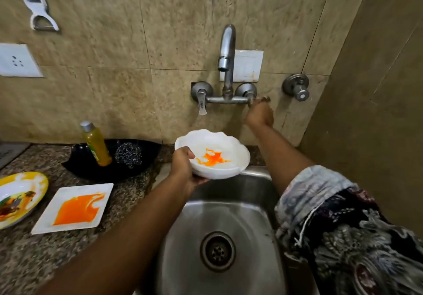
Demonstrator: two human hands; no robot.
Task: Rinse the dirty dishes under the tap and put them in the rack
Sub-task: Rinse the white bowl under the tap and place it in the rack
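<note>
My left hand (183, 169) grips the near-left rim of a white scalloped bowl (224, 164) smeared with orange sauce, holding it over the back edge of the steel sink (251, 226). My right hand (259, 114) is closed around the right handle of the wall tap (226, 66). No water is visible at the spout. A white square plate (66, 217) with an orange smear and a yellow-rimmed printed plate (39, 180) lie on the counter to the left. No rack is in view.
A black tray (142, 171) at the back of the granite counter (29, 260) holds a yellow soap bottle (96, 146) and a steel scrubber (128, 155). A second valve (297, 87) sits right of the tap. A peeler (39, 6) hangs on the wall at top left.
</note>
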